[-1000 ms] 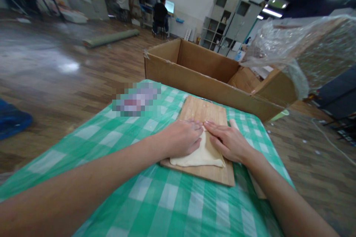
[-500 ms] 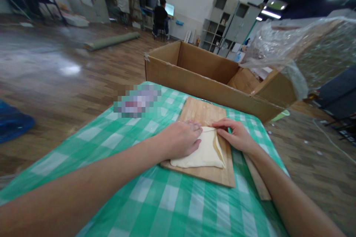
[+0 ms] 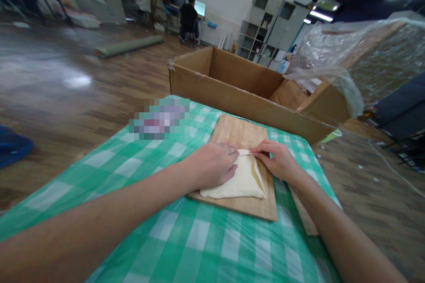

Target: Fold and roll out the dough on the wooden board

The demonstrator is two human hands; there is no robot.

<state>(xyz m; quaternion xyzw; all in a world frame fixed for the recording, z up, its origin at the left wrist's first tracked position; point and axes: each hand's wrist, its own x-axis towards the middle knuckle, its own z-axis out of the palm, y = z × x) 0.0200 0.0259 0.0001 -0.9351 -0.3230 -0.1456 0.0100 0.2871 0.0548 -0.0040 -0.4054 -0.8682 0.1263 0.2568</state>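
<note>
A folded sheet of cream-coloured dough lies on a wooden board, its right edge gaping a little between the layers. Flat on the dough's left and far side rests my left hand, fingers stretched out and palm down. At the far right corner of the dough, the thumb and fingertips of my right hand pinch the edge. Beneath my right forearm, beside the board, is a flat wooden piece, partly hidden by the arm.
A green-and-white checked cloth covers the table. At its far left corner sits a blurred-out item. Beyond the far edge stands a large open cardboard box, with plastic wrap to its right. Two people sit at the back.
My right fingertips have come together on the dough's far corner. My left hand stays pressed on the dough. The whole view has shifted slightly.
</note>
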